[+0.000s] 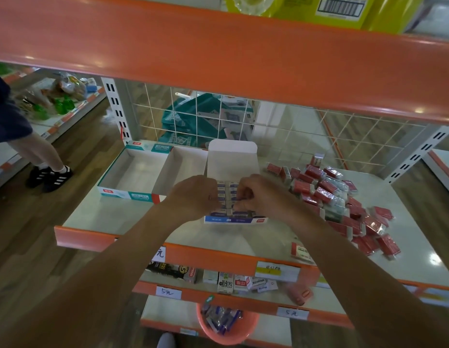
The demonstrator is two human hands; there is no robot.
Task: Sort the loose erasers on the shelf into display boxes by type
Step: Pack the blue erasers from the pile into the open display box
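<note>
Step in hand: both hands work inside the blue box [234, 220], mid-shelf near the front edge, lid flap upright behind.
Left hand [193, 194]: fingers curled down onto the blue erasers [229, 187]; whether it holds one cannot be told.
Right hand [256, 194]: thumb and fingers pinch one of the blue erasers over the box's middle.
Done: blue box looks nearly full, packed in neat rows; judged close to finished for this type.
Left to do: red erasers [326, 194] lie loose in a heap on the right side of the shelf [113, 214], none boxed. One white eraser [300, 251] lies apart at the front edge.
Teal box [123, 194]: back left of the shelf, just beside the blue box; two open bays, both bare as far as seen. Whether it is one box or two cannot be told.
Progress: judged well under half, since the largest lot is unsorted.
Count, boxes: one blue, one teal unit.
Count, blue erasers: at least two columns visible; total hidden by the hands.
Count, red erasers: some thirty or more; overlapping, no exact figure.
Count, white erasers: one.
</note>
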